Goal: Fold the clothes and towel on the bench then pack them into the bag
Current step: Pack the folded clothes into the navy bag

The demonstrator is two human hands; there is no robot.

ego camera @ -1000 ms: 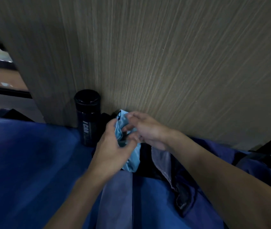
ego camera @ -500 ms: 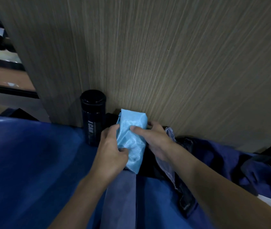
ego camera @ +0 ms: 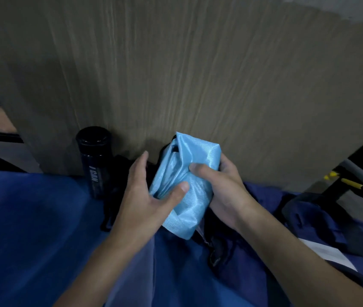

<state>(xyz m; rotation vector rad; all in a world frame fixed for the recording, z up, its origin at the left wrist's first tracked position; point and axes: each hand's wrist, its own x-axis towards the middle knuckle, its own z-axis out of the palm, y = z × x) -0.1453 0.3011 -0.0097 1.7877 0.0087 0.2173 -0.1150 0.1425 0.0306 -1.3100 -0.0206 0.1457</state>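
A folded light blue shiny cloth bundle (ego camera: 189,185) is held upright in front of the wooden panel, above the dark opening of a navy bag (ego camera: 309,218). My right hand (ego camera: 224,191) grips its right side, thumb curled across the front. My left hand (ego camera: 145,196) touches its left side, the thumb pressing on the front and the fingers straight behind. Blue fabric (ego camera: 32,229) spreads over the bench below my forearms.
A black bottle (ego camera: 94,160) stands left of my hands against the wood-grain panel (ego camera: 198,74). A black strap (ego camera: 109,213) lies by the bottle. A white label (ego camera: 329,253) shows on the navy bag. Black and yellow metal framing (ego camera: 353,185) sits at the far right.
The blue bundle has come up higher and shows more fully. My right hand shifted from its top to its right side, and my left hand loosened to a thumb press.
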